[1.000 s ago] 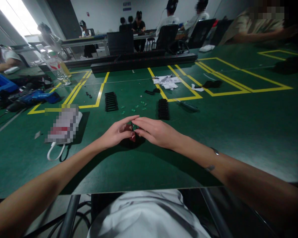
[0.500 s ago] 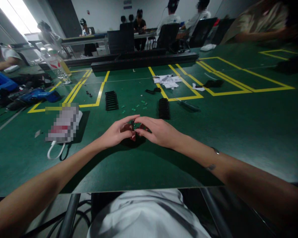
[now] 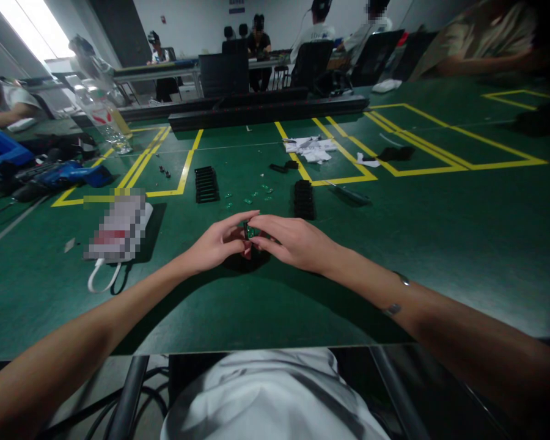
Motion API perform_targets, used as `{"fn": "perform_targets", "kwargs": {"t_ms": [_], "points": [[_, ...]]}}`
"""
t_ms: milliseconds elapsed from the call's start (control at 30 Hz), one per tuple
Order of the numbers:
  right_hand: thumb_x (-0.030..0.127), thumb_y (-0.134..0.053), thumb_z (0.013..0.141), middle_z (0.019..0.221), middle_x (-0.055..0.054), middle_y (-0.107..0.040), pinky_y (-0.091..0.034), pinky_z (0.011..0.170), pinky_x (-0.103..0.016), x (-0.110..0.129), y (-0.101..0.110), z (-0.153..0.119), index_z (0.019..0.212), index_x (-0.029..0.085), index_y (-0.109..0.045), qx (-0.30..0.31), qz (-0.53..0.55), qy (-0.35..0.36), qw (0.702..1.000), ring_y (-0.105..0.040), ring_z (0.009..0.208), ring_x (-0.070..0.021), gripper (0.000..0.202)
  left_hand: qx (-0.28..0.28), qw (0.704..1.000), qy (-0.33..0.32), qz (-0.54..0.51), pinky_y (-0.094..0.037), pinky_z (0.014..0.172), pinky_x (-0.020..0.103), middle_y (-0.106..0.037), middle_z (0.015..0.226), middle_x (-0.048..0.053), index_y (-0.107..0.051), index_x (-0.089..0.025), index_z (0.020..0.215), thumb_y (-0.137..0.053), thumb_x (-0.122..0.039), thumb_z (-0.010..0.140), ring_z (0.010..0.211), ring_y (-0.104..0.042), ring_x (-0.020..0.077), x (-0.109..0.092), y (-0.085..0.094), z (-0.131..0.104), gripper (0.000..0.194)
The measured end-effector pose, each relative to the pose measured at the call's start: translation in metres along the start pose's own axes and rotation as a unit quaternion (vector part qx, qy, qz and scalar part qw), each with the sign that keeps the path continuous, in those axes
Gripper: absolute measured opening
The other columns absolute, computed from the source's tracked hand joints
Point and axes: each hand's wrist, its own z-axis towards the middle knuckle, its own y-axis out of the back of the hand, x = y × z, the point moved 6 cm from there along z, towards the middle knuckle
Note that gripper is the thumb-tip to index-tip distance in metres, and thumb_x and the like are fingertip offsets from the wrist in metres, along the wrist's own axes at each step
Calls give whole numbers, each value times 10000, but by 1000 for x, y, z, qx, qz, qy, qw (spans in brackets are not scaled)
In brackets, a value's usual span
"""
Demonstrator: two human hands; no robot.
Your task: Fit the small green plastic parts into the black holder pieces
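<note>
Just above the green table [image 3: 201, 324], my left hand [image 3: 220, 244] grips a small black part [image 3: 245, 230] between thumb and fingers. My right hand [image 3: 286, 240] meets it from the right, its thumb and fingers closed on a small green board [image 3: 252, 231] beside the black part. Fingers hide much of both pieces. Beyond my hands lie several loose green boards [image 3: 255, 195]. A row of black parts [image 3: 206, 184] stands behind my left hand, and a black stack [image 3: 304, 200] is behind my right hand.
A white device with a cable loop [image 3: 123, 226] lies at the left. Farther back are a plastic bottle [image 3: 105, 119], a blue tool [image 3: 73, 176], white crumpled paper [image 3: 311, 148], a dark tweezer-like tool [image 3: 349, 194] and long black bars [image 3: 266, 111]. Other people sit around the room.
The green board shows slightly more between my fingers. Both hands otherwise keep nearly the same place and hold.
</note>
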Motion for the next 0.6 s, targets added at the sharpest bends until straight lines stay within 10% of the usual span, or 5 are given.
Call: {"fn": "perform_targets", "kwargs": {"t_ms": [600], "points": [[267, -490, 996, 1151, -120, -683, -515, 861, -350, 3, 1, 0, 1199, 153, -570, 12, -30, -1, 999, -668, 1033, -244, 247, 2, 1000, 5, 8, -492, 770, 304, -678, 772, 23, -381, -138, 1483, -596, -121, 831, 755, -649, 170, -2, 0, 0, 687]]}}
